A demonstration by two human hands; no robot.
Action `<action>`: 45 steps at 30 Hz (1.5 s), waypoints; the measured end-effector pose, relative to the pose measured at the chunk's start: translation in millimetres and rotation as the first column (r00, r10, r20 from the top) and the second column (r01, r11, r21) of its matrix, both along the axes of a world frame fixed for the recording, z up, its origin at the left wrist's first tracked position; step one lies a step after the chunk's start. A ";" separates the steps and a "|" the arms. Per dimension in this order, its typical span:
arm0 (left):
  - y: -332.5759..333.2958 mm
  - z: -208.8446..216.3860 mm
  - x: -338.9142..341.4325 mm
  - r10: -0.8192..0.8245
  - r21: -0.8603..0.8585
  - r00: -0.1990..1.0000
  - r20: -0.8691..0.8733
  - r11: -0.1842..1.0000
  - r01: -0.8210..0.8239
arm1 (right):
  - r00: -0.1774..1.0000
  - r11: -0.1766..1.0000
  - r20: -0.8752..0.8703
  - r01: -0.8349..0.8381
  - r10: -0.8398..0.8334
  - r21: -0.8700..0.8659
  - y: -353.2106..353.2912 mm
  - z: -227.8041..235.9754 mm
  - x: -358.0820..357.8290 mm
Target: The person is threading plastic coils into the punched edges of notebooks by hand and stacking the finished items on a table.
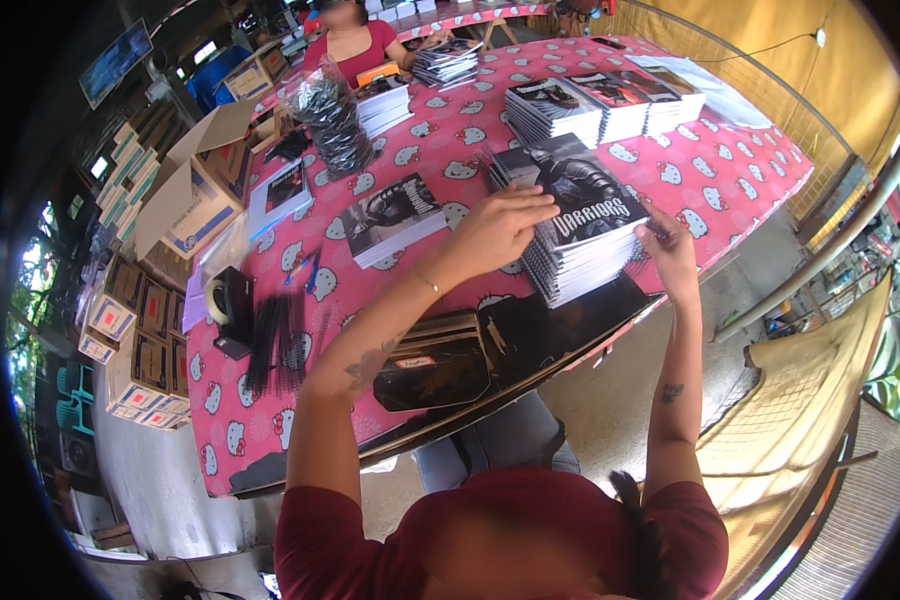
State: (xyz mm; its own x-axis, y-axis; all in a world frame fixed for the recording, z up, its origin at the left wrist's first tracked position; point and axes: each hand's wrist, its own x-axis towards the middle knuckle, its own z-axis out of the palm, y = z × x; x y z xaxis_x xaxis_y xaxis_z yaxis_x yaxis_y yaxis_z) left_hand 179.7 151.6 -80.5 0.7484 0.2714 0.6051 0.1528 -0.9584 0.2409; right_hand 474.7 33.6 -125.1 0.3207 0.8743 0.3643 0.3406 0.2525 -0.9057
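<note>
In front of me a tall stack of spiral notebooks [580, 265] stands near the table's front edge, the top one with a black cover showing an armoured figure. My left hand [505, 225] lies over the left part of that cover, its fingers stretched out together. At the stack's right front corner, my right hand [670, 250] grips the edge with thumb and fingers; some fingertips are hidden. A lower pile of unbound printed sheets with a similar dark cover [395, 215] rests left of my left hand. Black binding coils [275, 345] lie at the table's left.
Several notebook stacks [555, 110] stand toward the back right of the pink-patterned table [460, 165]. A plastic bag of black coils [332, 120] stands upright. Left are a tape dispenser [232, 310], pens [313, 272] and cardboard boxes [205, 205]. Across sits another person [355, 50].
</note>
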 end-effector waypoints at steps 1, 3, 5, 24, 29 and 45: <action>-4.4 -1.0 1.3 0.016 0.035 1.000 0.002 0.999 -0.016 | 1.000 1.000 0.005 0.005 -0.005 -0.010 0.6 -1.5 1.1; -9.6 -1.8 4.8 0.016 0.034 1.000 0.019 0.999 -0.016 | 1.000 0.999 0.004 0.008 -0.008 -0.031 0.7 -3.7 3.2; -9.7 -2.3 6.4 0.011 0.055 0.999 0.032 0.998 -0.013 | 1.000 0.998 -0.005 0.006 -0.006 -0.054 -2.2 -5.0 7.9; 23.6 -14.7 -175.7 0.691 0.255 0.706 0.153 0.663 -0.704 | 0.918 0.878 0.294 -0.357 0.267 0.318 -35.7 28.0 -195.6; -79.3 70.4 -151.5 0.533 0.077 0.836 0.131 0.835 -0.545 | 0.872 0.890 -0.207 -0.404 0.444 0.210 -6.2 -28.1 -209.2; -154.1 -0.1 -191.5 0.639 0.215 0.767 -0.061 0.758 -0.615 | 0.828 0.835 -0.105 -0.547 0.550 0.060 -34.5 -50.4 -240.7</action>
